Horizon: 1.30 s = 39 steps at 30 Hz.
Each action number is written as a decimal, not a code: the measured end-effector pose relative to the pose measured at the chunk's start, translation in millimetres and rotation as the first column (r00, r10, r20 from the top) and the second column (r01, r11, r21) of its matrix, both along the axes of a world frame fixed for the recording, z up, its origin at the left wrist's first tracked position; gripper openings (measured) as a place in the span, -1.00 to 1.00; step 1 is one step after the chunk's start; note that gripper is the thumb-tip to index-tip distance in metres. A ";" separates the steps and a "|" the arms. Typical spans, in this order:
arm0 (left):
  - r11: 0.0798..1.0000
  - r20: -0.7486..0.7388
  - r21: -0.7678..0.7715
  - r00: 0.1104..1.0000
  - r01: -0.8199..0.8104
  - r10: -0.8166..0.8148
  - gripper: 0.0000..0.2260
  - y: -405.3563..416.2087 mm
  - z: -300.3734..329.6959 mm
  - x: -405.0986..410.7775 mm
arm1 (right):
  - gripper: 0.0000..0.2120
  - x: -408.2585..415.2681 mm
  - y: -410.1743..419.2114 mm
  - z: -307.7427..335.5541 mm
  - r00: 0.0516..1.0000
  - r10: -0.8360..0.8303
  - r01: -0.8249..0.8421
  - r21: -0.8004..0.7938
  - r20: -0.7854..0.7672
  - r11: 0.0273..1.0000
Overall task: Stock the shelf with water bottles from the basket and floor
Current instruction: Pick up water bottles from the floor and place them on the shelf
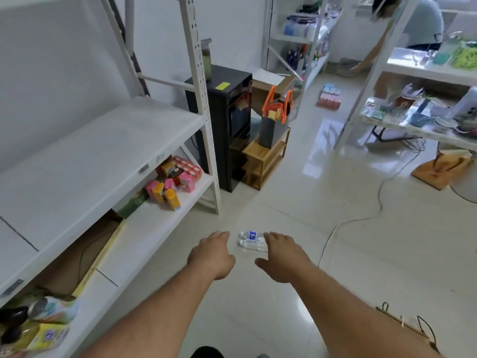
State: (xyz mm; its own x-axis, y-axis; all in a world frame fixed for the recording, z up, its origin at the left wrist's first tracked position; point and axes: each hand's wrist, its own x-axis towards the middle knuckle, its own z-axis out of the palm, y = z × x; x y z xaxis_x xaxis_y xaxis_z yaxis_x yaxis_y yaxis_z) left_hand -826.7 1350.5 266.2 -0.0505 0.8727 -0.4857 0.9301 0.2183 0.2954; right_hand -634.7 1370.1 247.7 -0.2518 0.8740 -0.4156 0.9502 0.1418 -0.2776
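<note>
Two small clear water bottles [251, 241] with blue labels lie side by side on the glossy tiled floor [361, 254]. My right hand [282, 257] hovers over their right ends, fingers spread and relaxed, holding nothing. To the left of the bottles my left hand [213, 254] reaches forward with loosely bent fingers, also empty. On my left stands the white metal shelf [85, 156], its middle board bare.
The shelf's bottom board holds pink and orange cartons [170, 184] and snack packs. Behind it stand a black cabinet [222, 120], a wooden stool with a grey orange-handled bag [275, 120], more shelving at right, a white cable [356, 220] on the floor, and a person far back.
</note>
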 end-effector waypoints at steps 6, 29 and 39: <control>0.999 0.008 -0.030 0.999 -0.036 0.037 -0.37 72.1 -21.5 4.7 | -0.21 12.4 73.1 -15.7 1.000 0.005 -0.005 -0.011 0.012 1.000; 0.930 0.110 -0.079 0.924 -0.359 0.366 -0.39 353.8 -68.6 14.7 | -0.34 3.3 401.2 -39.0 0.929 0.352 -0.341 -0.102 0.117 0.935; 0.749 -0.001 -0.164 0.760 -0.641 0.650 -0.37 401.7 -86.8 67.1 | -0.34 8.4 525.3 -76.8 0.673 0.738 -0.727 -0.138 0.052 0.673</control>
State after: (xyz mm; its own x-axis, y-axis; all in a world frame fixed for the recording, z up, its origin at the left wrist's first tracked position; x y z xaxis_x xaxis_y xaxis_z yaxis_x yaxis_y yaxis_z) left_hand -759.7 1752.2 179.4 -0.5467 0.5601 -0.6224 0.5356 0.8053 0.2543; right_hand -626.3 1895.4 170.9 -0.7480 0.3795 -0.5445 0.5746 0.7809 -0.2450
